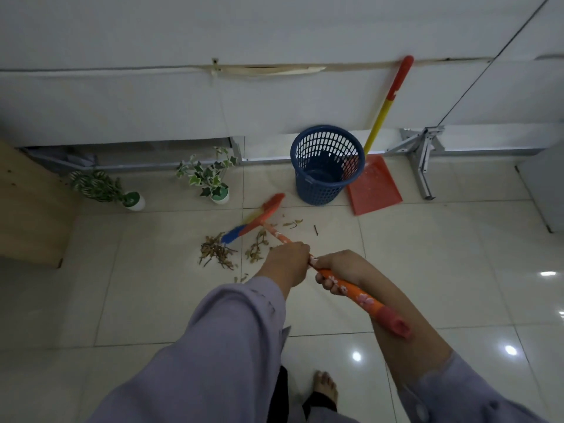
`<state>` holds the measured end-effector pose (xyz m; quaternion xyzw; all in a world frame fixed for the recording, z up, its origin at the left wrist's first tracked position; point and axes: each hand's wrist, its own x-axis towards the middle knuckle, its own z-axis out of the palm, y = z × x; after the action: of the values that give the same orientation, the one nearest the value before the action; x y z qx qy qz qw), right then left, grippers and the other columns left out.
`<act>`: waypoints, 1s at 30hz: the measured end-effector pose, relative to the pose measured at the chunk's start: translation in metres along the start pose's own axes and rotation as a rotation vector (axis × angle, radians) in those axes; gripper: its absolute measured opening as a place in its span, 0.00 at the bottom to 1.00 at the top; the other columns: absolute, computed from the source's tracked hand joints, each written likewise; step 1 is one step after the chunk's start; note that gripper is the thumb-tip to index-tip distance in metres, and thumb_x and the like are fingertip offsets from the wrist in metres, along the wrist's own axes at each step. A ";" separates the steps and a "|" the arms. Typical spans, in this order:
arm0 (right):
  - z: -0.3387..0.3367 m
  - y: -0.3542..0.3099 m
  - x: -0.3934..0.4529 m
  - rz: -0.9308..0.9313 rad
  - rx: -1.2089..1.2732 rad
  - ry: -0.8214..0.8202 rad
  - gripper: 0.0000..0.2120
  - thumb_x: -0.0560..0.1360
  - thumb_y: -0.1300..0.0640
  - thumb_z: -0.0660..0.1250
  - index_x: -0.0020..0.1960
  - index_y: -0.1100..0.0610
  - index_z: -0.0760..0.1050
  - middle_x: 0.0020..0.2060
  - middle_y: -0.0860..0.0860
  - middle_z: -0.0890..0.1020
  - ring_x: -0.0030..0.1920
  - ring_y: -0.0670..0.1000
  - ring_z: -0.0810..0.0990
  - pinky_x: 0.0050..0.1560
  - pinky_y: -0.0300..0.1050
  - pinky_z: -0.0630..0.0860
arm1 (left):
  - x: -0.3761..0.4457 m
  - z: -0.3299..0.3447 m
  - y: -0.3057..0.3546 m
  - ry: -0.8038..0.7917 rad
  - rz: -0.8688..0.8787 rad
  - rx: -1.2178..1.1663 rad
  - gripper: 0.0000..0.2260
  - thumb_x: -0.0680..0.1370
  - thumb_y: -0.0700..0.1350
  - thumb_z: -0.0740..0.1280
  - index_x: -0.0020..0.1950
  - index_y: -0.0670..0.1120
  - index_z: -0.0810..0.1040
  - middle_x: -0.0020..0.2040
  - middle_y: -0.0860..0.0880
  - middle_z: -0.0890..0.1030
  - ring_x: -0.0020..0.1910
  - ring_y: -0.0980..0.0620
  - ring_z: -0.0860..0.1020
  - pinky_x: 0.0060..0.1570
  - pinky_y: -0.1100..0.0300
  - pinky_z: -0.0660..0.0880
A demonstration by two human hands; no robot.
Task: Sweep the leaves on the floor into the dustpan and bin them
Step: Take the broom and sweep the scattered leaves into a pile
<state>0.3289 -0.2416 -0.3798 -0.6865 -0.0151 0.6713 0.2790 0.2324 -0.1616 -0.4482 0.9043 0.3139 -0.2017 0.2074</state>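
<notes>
Leaves (218,250) lie scattered on the floor at my 11 o'clock. My left hand (287,262) and right hand (340,271) both wrap closed around the broom (276,233); short strokes should gather them. Its handle runs toward 11, head crosswise. The dustpan (374,186) waits at 1.

Dry leaves (218,251) scattered beside blurred broom head (253,222).

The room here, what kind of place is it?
Probably an indoor office or workroom corner: glossy tiled floor, white partition wall on metal brackets, a blue waste basket and small potted plants.
</notes>
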 end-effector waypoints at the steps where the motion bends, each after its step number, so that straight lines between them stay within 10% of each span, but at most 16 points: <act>1: 0.001 0.004 0.002 0.007 0.016 -0.013 0.05 0.80 0.60 0.61 0.46 0.61 0.71 0.30 0.55 0.71 0.15 0.44 0.67 0.17 0.29 0.62 | -0.001 0.005 -0.001 -0.001 -0.014 0.003 0.09 0.79 0.42 0.60 0.59 0.44 0.72 0.59 0.44 0.76 0.57 0.40 0.77 0.49 0.49 0.73; 14: -0.037 0.008 -0.072 -0.072 -0.568 0.068 0.07 0.74 0.63 0.63 0.49 0.65 0.76 0.30 0.55 0.76 0.24 0.48 0.71 0.21 0.33 0.67 | -0.036 0.014 0.044 0.165 0.119 -0.138 0.13 0.79 0.53 0.62 0.58 0.48 0.74 0.58 0.47 0.76 0.58 0.46 0.73 0.57 0.49 0.73; 22: -0.049 0.014 -0.129 -0.225 -1.095 0.289 0.07 0.73 0.59 0.64 0.37 0.60 0.71 0.35 0.55 0.80 0.33 0.52 0.81 0.38 0.45 0.80 | -0.029 0.019 0.100 0.224 0.100 -0.397 0.12 0.76 0.43 0.63 0.59 0.49 0.76 0.60 0.48 0.77 0.60 0.48 0.74 0.57 0.53 0.72; 30: -0.062 0.036 -0.088 -0.032 -1.419 0.484 0.20 0.73 0.57 0.68 0.64 0.59 0.72 0.58 0.52 0.79 0.56 0.51 0.79 0.48 0.40 0.74 | 0.010 0.055 0.135 -0.059 0.034 -0.394 0.17 0.76 0.45 0.64 0.66 0.47 0.73 0.63 0.46 0.77 0.62 0.44 0.76 0.62 0.47 0.74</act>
<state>0.3649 -0.3296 -0.3171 -0.8298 -0.3926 0.3262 -0.2255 0.3146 -0.2810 -0.4656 0.8451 0.3259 -0.1591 0.3929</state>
